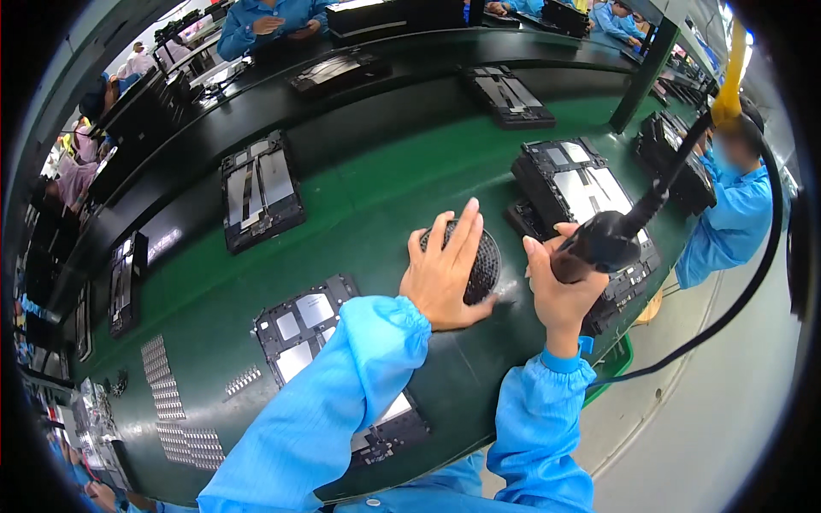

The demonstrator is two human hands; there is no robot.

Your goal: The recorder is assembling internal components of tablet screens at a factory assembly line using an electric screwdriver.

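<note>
Fingers of the left hand (446,280) are spread over the round black dish (487,265) mid-frame; a black corded tool (605,242) is gripped in the right hand (564,299), right of centre. Looks like the dish is being steadied; probably careful tool aim is called for next, tip's hidden tho. A black-framed unit (294,363) is laid lower centre.

1. Bare left hand (440,282): palm down, fingers reaching upward, thumb out rightward.
2. Bare right hand (564,299): curled in a grip, thumb up.
3. Bright-blue, elastic-cuffed fabric sleeves (325,406): left forearm slanting, right nearly upright.
</note>
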